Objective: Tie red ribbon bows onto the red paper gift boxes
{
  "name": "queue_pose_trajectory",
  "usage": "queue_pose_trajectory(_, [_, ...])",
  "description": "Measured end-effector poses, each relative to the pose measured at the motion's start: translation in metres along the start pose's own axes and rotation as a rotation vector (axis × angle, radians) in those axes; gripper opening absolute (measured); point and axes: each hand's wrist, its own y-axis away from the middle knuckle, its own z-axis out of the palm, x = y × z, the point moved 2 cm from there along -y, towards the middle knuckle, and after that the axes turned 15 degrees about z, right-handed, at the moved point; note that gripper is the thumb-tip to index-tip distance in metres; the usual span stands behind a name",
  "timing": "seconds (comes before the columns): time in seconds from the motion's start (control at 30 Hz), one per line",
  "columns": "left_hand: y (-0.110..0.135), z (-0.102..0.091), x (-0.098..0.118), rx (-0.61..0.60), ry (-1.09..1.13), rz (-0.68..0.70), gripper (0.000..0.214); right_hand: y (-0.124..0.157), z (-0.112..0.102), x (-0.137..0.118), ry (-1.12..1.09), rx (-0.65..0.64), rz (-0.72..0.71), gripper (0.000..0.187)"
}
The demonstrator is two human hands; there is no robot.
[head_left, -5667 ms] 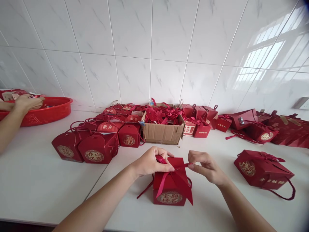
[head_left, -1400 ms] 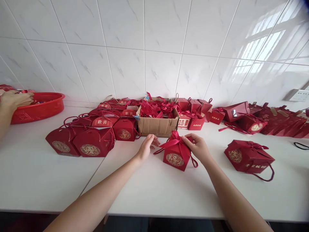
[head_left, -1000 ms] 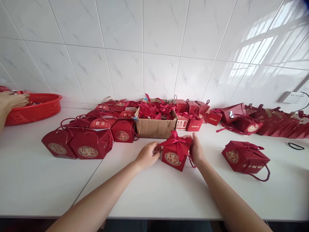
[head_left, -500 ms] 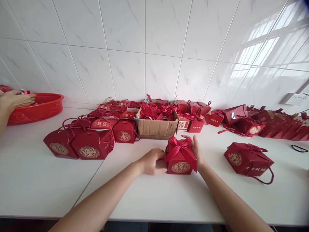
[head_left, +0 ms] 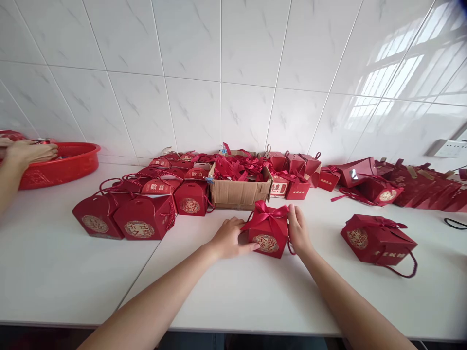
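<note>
A red gift box (head_left: 268, 241) with a gold round print stands slightly tilted on the table between my hands. A red ribbon bow (head_left: 269, 217) is tied across its top. My left hand (head_left: 230, 239) grips the box's left side, thumb on the front face and the other fingers at the side and behind. At the right edge, my right hand (head_left: 299, 229) has its fingers closed at the end of the ribbon; the exact pinch is partly hidden. A cord handle hangs beside the box near the right hand.
Behind stands a cardboard box (head_left: 241, 194) of red ribbons. Several corded gift boxes (head_left: 139, 229) crowd the left; another bowed box (head_left: 379, 243) sits at the right, before flattened boxes (head_left: 419, 192). Another person's hand (head_left: 31, 151) is over a red basin (head_left: 78, 163).
The gift box has turned and tilted a little, its front now angled. My left thumb has come onto its front, and my right fingers have closed at the ribbon's right end.
</note>
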Motion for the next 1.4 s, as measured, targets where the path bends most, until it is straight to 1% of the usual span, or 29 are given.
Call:
queue_pose_trajectory(0.07, [0.000, 0.001, -0.005, -0.063, -0.189, 0.024, 0.046, -0.004, -0.002, -0.001, -0.014, -0.073, -0.009, 0.053])
queue_pose_trajectory(0.13, [0.001, 0.001, -0.010, -0.066, -0.287, 0.021, 0.052, -0.007, -0.004, -0.002, -0.027, -0.219, -0.028, 0.063])
queue_pose_trajectory(0.23, [0.001, 0.001, -0.015, -0.028, -0.281, 0.016, 0.055, -0.007, -0.005, -0.004, 0.022, -0.539, -0.109, 0.081])
queue_pose_trajectory(0.27, [0.002, 0.001, -0.015, -0.022, -0.271, 0.016, 0.054, -0.005, -0.004, -0.003, 0.058, -0.623, -0.124, 0.089])
queue_pose_trajectory(0.3, [0.002, 0.001, -0.015, -0.017, -0.262, 0.014, 0.052, -0.003, -0.002, -0.003, 0.095, -0.665, -0.122, 0.098])
queue_pose_trajectory(0.33, [0.002, 0.001, -0.014, -0.013, -0.253, 0.008, 0.049, -0.001, -0.001, -0.002, 0.121, -0.667, -0.104, 0.107])
queue_pose_trajectory(0.37, [0.002, 0.002, -0.013, -0.010, -0.246, 0.002, 0.047, 0.001, 0.000, -0.002, 0.132, -0.646, -0.074, 0.111])
queue_pose_trajectory(0.4, [0.002, 0.001, -0.011, -0.012, -0.238, -0.002, 0.044, 0.003, 0.001, -0.002, 0.125, -0.613, -0.045, 0.112])
queue_pose_trajectory(0.5, [0.002, 0.000, -0.005, -0.017, -0.168, 0.021, 0.044, 0.002, -0.005, -0.007, 0.047, -0.540, -0.012, 0.105])
queue_pose_trajectory(0.57, [0.002, -0.002, -0.002, 0.022, -0.056, 0.044, 0.047, -0.004, -0.016, -0.012, -0.048, -0.490, -0.030, 0.098])
queue_pose_trajectory(0.67, [0.003, -0.005, 0.002, 0.126, 0.120, 0.093, 0.048, -0.019, -0.037, -0.014, -0.213, -0.336, -0.065, 0.085])
queue_pose_trajectory(0.77, [0.005, -0.008, 0.010, 0.191, 0.156, 0.217, 0.054, -0.034, -0.051, -0.010, -0.300, -0.155, -0.072, 0.066])
queue_pose_trajectory(0.83, [0.006, -0.009, 0.016, 0.194, 0.137, 0.288, 0.054, -0.041, -0.054, -0.007, -0.309, -0.059, -0.095, 0.058])
queue_pose_trajectory(0.9, [0.006, -0.008, 0.019, 0.153, 0.124, 0.299, 0.049, -0.045, -0.055, -0.004, -0.299, 0.003, -0.137, 0.058])
queue_pose_trajectory(1.0, [0.005, -0.003, 0.018, 0.022, 0.136, 0.226, 0.046, -0.051, -0.055, 0.002, -0.207, 0.025, -0.165, 0.070])
queue_pose_trajectory(1.07, [0.005, 0.000, 0.014, -0.065, 0.142, 0.175, 0.044, -0.055, -0.056, 0.010, -0.018, 0.052, -0.154, 0.080])
queue_pose_trajectory(1.17, [0.006, 0.003, 0.009, -0.140, 0.124, 0.134, 0.044, -0.065, -0.059, 0.026, 0.299, 0.196, -0.107, 0.095])
queue_pose_trajectory(1.23, [0.006, 0.003, 0.008, -0.166, 0.107, 0.121, 0.045, -0.070, -0.061, 0.036, 0.369, 0.260, -0.070, 0.101])
queue_pose_trajectory(1.27, [0.006, 0.003, 0.008, -0.178, 0.099, 0.118, 0.045, -0.072, -0.061, 0.040, 0.367, 0.263, -0.056, 0.100])
queue_pose_trajectory(1.3, [0.006, 0.002, 0.009, -0.189, 0.090, 0.118, 0.046, -0.074, -0.060, 0.043, 0.360, 0.246, -0.053, 0.094])
queue_pose_trajectory(1.33, [0.005, 0.002, 0.009, -0.191, 0.080, 0.119, 0.045, -0.075, -0.059, 0.046, 0.363, 0.219, -0.057, 0.085])
queue_pose_trajectory(1.4, [0.005, 0.000, 0.011, -0.180, 0.054, 0.122, 0.045, -0.077, -0.057, 0.047, 0.384, 0.170, -0.084, 0.062])
